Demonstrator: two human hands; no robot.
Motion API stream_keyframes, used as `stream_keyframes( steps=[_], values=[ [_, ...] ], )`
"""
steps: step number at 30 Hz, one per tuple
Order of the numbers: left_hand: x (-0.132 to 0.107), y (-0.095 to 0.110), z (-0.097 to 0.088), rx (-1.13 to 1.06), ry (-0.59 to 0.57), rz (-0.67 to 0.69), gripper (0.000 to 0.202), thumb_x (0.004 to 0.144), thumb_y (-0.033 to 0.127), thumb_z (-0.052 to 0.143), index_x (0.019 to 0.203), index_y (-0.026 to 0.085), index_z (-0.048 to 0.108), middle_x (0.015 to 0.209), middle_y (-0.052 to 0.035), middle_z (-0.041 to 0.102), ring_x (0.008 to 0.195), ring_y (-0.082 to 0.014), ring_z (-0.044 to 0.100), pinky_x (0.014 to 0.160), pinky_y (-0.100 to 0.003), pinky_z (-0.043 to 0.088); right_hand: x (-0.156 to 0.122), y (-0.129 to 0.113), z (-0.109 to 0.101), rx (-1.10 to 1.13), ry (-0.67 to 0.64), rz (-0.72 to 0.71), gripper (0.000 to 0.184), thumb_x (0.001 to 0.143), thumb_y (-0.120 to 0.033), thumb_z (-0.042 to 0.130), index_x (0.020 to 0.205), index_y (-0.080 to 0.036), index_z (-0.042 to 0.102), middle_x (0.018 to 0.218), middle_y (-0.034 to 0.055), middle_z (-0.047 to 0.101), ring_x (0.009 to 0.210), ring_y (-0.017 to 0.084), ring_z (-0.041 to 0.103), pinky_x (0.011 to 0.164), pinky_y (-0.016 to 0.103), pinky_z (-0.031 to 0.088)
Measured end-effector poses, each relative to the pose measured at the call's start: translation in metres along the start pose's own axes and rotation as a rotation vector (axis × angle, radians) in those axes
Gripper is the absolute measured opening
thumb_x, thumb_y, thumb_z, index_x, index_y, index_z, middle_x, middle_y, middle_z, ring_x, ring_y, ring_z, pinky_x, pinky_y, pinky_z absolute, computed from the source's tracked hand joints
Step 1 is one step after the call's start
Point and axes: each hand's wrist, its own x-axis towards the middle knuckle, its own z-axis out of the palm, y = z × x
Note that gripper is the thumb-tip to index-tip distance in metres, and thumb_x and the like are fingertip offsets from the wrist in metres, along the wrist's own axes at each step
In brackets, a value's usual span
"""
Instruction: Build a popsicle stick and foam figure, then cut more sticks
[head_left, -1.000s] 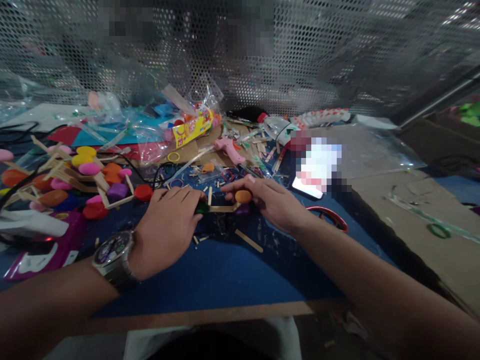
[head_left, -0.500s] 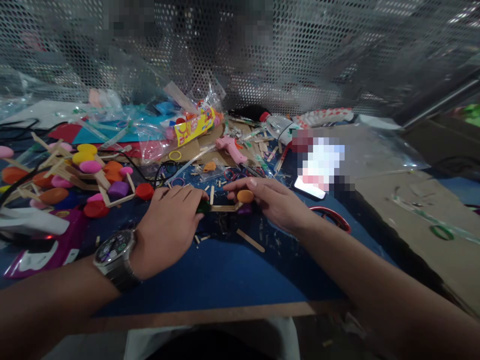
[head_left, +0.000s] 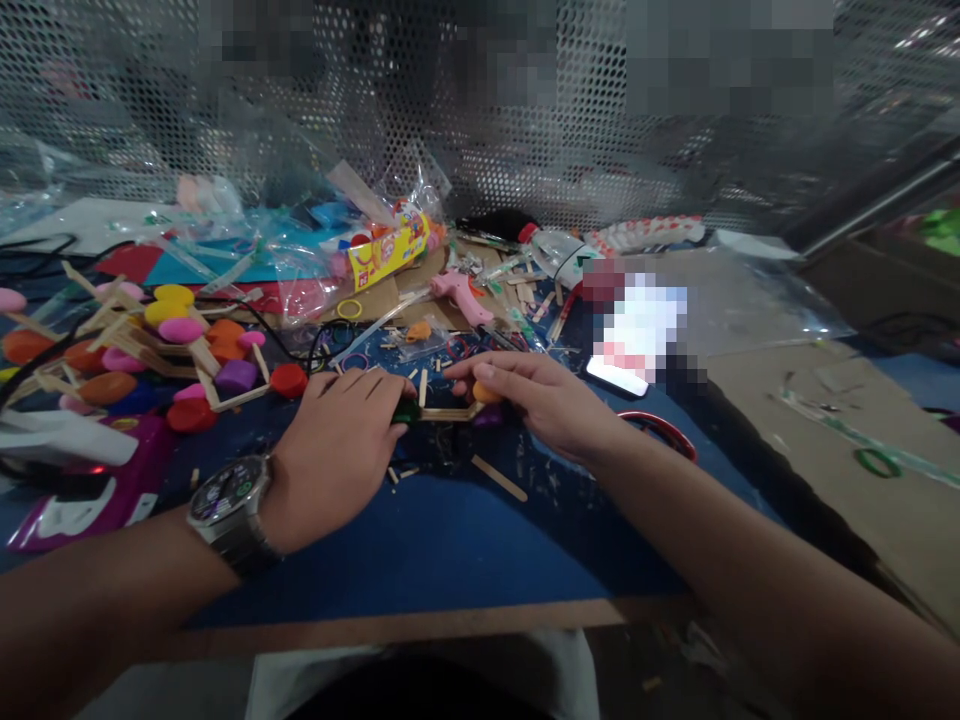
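Note:
Between my two hands lies a small model of wooden craft sticks (head_left: 444, 414) with coloured pieces on its ends. My left hand (head_left: 337, 450), with a watch on the wrist, grips its left end, where a dark green piece (head_left: 405, 411) shows beside the fingertips. At the other end, my right hand (head_left: 547, 400) pinches an orange rounded piece (head_left: 486, 394) between thumb and fingers. A purple piece (head_left: 487, 416) sits just below the orange one. One short stick (head_left: 424, 388) stands upright near the left end. A loose craft stick (head_left: 499, 478) lies on the blue tabletop in front.
Several stick models with coloured pieces (head_left: 180, 340) crowd the left, near a purple package (head_left: 142, 480). Behind are a pink glue gun (head_left: 465, 295), a yellow packet (head_left: 390, 255) and a plastic bottle (head_left: 555, 250). A lit phone (head_left: 619, 372) and a red ring (head_left: 667, 430) lie right.
My right thumb and fingers have moved over the orange piece and now cover more of it. My left hand keeps its hold on the other end.

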Motion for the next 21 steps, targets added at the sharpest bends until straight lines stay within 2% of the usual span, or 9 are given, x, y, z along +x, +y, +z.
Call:
stream_keyframes(
  steps=[4,9,14,17,21],
  values=[
    [0.0,0.001,-0.001,-0.003,-0.005,-0.016,0.02,0.097,0.016,0.058,0.116,0.018,0.062,0.114,-0.0097,0.07,0.111,-0.0316,0.064,0.095,-0.048,0.044,-0.002,0.0,-0.002,0.035,-0.009,-0.031,0.043,0.083,-0.064,0.074,0.101,-0.025,0.082,0.095,0.0039,0.075,0.088,0.016,0.066,0.079,0.03,0.051],
    [-0.001,0.0,0.0,-0.014,0.004,0.012,0.02,0.097,0.016,0.058,0.116,0.019,0.061,0.113,-0.0092,0.07,0.109,-0.0311,0.063,0.094,-0.048,0.043,-0.002,0.0,-0.005,-0.03,-0.056,-0.044,0.042,0.077,-0.058,0.083,0.105,-0.027,0.081,0.096,0.0022,0.075,0.086,0.015,0.066,0.079,0.03,0.053],
    [0.0,0.0,-0.001,-0.012,-0.008,-0.007,0.02,0.096,0.016,0.058,0.116,0.018,0.061,0.111,-0.0086,0.069,0.109,-0.0311,0.063,0.094,-0.047,0.042,-0.004,0.003,-0.005,-0.024,-0.038,-0.081,0.05,0.081,-0.069,0.075,0.106,-0.026,0.081,0.098,0.0039,0.075,0.086,0.016,0.067,0.078,0.029,0.054],
    [0.0,0.0,-0.001,-0.012,-0.02,-0.01,0.02,0.096,0.015,0.058,0.115,0.018,0.061,0.11,-0.0084,0.069,0.108,-0.0307,0.063,0.094,-0.047,0.042,-0.005,0.004,-0.008,-0.051,-0.037,-0.158,0.056,0.084,-0.074,0.067,0.109,-0.025,0.08,0.099,0.0055,0.076,0.089,0.019,0.069,0.077,0.031,0.056],
    [-0.001,0.0,-0.001,-0.024,-0.015,-0.014,0.017,0.097,0.016,0.059,0.114,0.018,0.061,0.109,-0.0086,0.069,0.107,-0.0304,0.063,0.094,-0.046,0.042,-0.007,0.004,-0.014,-0.312,-0.038,-0.364,0.045,0.084,-0.058,0.078,0.117,-0.027,0.078,0.111,0.0068,0.075,0.103,0.023,0.07,0.091,0.037,0.056]
  ],
)
